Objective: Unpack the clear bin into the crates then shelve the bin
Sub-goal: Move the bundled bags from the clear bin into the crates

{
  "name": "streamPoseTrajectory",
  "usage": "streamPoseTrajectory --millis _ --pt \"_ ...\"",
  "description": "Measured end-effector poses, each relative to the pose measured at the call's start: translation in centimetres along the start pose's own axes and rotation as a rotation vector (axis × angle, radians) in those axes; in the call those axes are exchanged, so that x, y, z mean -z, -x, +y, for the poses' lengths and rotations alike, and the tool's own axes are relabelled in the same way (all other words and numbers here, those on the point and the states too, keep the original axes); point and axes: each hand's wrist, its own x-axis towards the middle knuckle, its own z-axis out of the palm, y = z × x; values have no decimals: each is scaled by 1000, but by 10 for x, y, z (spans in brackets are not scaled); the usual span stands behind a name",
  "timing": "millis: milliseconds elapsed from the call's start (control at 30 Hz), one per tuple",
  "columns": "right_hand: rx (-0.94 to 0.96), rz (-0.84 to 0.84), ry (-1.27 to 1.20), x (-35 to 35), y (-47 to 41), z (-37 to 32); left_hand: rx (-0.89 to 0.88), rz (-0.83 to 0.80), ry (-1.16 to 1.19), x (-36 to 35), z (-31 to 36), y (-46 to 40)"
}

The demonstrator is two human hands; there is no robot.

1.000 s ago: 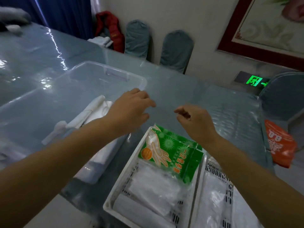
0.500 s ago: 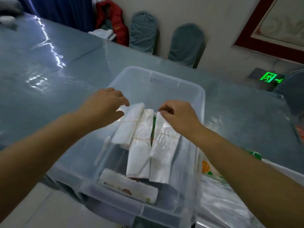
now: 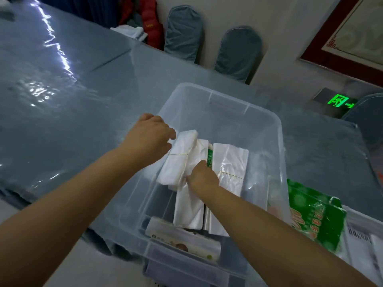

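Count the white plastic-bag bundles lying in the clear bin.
3 visible: left bundle under the left hand; middle bundle under the right hand; right bundle beside it. More may be hidden underneath in the clear bin.

We see a clear, colourless plastic bin (image 3: 277,154) holding milky-white translucent bag bundles (image 3: 187,206), each banded with thin yellow rubber (image 3: 178,159). Green pack edge (image 3: 209,160) shows between them. Beside the bin, a green-and-white printed packet (image 3: 315,222) with yellow lettering. Blue-grey glossy tablecloth (image 3: 62,112).
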Motion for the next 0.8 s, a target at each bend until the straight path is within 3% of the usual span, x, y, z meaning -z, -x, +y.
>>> streamPoseTrajectory --millis 133,233,367,467,600,667,800 --pt "-48 -25 -358 8 6 0 -1 -2 5 0 0 0" --pt "-158 -185 -628 27 10 -4 -13 -12 -10 0 1 1" --pt "-216 -213 -785 67 16 -5 -29 -34 -37 3 3 0" --pt "-57 -17 -815 113 22 9 -80 -97 -116 6 10 -7" --pt "159 422 -587 174 28 42 -198 -183 -168 -2 47 -25" --pt "171 565 -558 189 30 58 -206 -303 -93 -20 74 -34" --pt "147 707 -571 181 32 82 -58 -577 233 -72 121 -50"
